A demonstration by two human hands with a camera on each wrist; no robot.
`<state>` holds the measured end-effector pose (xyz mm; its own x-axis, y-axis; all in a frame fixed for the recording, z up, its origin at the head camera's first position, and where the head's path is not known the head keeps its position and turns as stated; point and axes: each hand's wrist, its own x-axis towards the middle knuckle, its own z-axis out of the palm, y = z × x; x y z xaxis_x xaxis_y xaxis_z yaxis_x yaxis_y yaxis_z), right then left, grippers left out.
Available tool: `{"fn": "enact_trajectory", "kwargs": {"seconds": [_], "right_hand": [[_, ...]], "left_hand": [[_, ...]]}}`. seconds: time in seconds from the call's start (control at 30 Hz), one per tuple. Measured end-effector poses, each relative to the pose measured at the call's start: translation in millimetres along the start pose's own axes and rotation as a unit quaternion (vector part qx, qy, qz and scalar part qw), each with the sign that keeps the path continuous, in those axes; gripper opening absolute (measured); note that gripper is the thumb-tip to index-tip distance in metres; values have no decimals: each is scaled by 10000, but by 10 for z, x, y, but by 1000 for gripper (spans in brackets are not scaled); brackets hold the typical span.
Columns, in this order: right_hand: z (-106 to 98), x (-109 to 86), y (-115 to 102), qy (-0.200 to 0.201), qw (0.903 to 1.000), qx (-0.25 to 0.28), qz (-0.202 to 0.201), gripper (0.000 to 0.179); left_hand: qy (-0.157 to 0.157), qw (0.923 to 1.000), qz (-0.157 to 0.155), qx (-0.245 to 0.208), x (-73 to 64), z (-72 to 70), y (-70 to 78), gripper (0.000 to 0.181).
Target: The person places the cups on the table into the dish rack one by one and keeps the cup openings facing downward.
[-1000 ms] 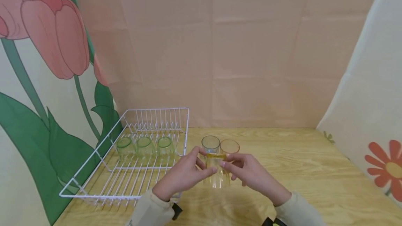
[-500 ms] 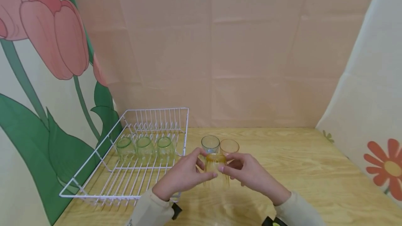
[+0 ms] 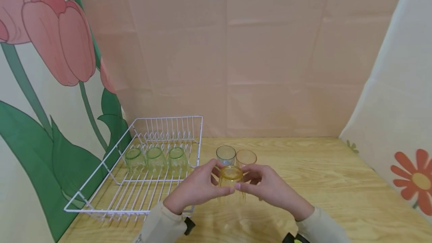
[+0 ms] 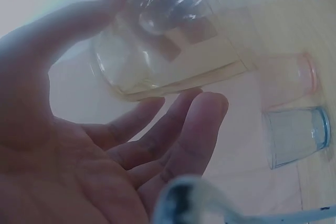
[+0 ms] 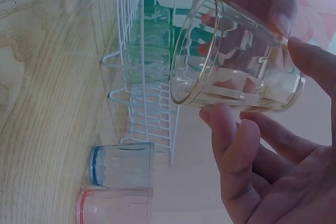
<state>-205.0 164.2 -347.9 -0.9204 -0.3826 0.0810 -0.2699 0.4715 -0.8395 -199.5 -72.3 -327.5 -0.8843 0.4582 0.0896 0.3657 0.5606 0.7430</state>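
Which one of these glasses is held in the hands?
The yellow glass, between the left hand and the right hand. The three green glasses stand in the rack; the blue glass and pink glass on the table.

Creased pinkish-beige backdrop (image 3: 276,55) between a tulip-print panel (image 3: 59,96) and a flower-print panel (image 3: 395,111), behind a wood-grain tabletop (image 3: 324,186).

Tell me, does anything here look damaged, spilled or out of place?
No spill shows, and the yellowish clear glass tumbler looks whole. The white wire rack looks odd: dark spots mark its wire in the left wrist view, perhaps worn coating.
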Motion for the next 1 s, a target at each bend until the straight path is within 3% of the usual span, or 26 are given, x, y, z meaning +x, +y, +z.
{"fn": "enact_trajectory", "kwargs": {"seconds": [0.2,0.43,0.7,0.87,1.0], "right_hand": [[-16,-15,3,-169,9997,9,-201,53],[-10,-37,13,-317,9990,-99,-315,43],[9,-47,11,-339,9985,-96,-418,43],[28,-45,8,-448,9967,-3,-670,46],[18,-54,29,-374,9974,-83,-605,47]], "left_hand": [[-59,10000,65,-47,7,-6,-12,58],[-153,9992,365,1,7,7,-21,54],[-28,9991,430,61,9,27,-54,55],[179,9993,321,76,-55,-76,-97,57],[461,9987,162,108,-133,-224,-108,60]]}}
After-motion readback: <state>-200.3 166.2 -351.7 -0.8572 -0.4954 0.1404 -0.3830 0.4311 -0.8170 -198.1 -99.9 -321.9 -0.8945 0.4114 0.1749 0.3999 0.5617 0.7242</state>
